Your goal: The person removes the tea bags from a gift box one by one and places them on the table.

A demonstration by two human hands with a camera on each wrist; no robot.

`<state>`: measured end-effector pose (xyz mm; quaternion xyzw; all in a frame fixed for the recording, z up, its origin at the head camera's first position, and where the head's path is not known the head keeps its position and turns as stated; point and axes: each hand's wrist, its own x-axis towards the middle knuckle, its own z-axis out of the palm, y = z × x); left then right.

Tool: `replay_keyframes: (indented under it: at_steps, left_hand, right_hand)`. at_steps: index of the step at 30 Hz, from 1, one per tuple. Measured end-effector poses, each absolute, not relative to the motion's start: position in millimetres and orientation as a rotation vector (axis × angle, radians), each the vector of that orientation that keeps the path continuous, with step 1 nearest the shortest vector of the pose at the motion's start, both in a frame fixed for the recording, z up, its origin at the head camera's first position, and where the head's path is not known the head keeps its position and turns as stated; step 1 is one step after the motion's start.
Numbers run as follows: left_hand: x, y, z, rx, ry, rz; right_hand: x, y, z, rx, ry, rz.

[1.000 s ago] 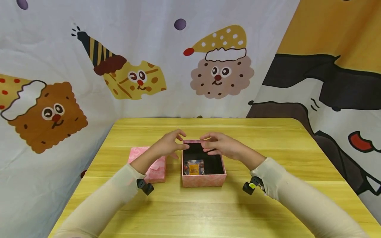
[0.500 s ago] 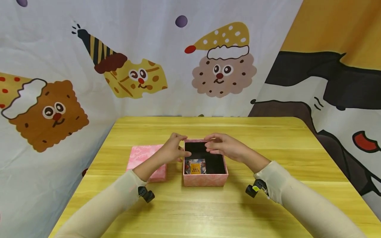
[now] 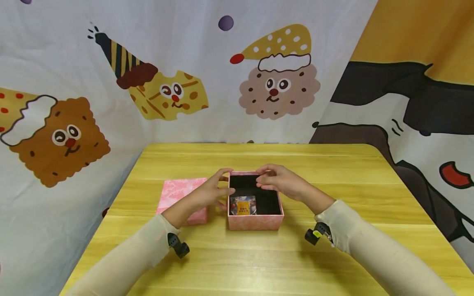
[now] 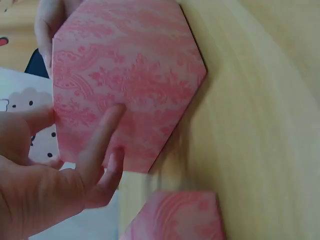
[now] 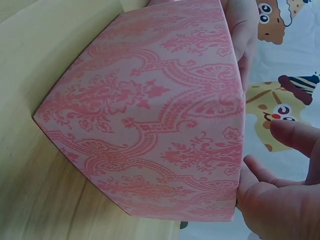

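Observation:
A pink patterned box [image 3: 255, 223], without its lid, stands on the table with a black interior. Inside its near left corner lies a small flat colourful packet [image 3: 243, 206]. My left hand [image 3: 207, 192] is at the box's left wall, thumb over the rim and spread fingers [image 4: 107, 130] along the outside; firm contact cannot be told. Over the far right corner is my right hand [image 3: 283, 181], its fingers loosely bent across the rim. The right wrist view shows the box's patterned outer wall [image 5: 145, 110], the fingertips partly hidden behind its edge.
The pink lid [image 3: 177, 190] lies left of the box, partly behind my left forearm. The wooden table [image 3: 252, 263] ends at a cartoon-printed cloth [image 3: 222, 131]. Each wrist carries a small black camera [image 3: 178, 246].
My left hand has come down from above the box to its left wall. The right hand has shifted slightly towards the far right corner. Box and packet appear unmoved.

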<state>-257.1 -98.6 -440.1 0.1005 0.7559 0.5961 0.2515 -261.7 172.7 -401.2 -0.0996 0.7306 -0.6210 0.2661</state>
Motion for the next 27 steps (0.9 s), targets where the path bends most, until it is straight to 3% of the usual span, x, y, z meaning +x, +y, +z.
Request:
replay_keyframes:
  at_steps: [7, 19, 27]
  left_hand:
    - [-261, -100, -443, 0.18, 1.906, 1.741]
    - [-258, -96, -443, 0.184, 1.895, 1.738]
    - [-259, -97, -442, 0.176, 1.91, 1.738]
  right_hand:
    - [-266, 165, -400, -0.312, 2.134, -1.517]
    - [-269, 129, -411, -0.589, 2.609, -0.677]
    - [-271, 126, -415, -0.568, 2.627, -0.726]
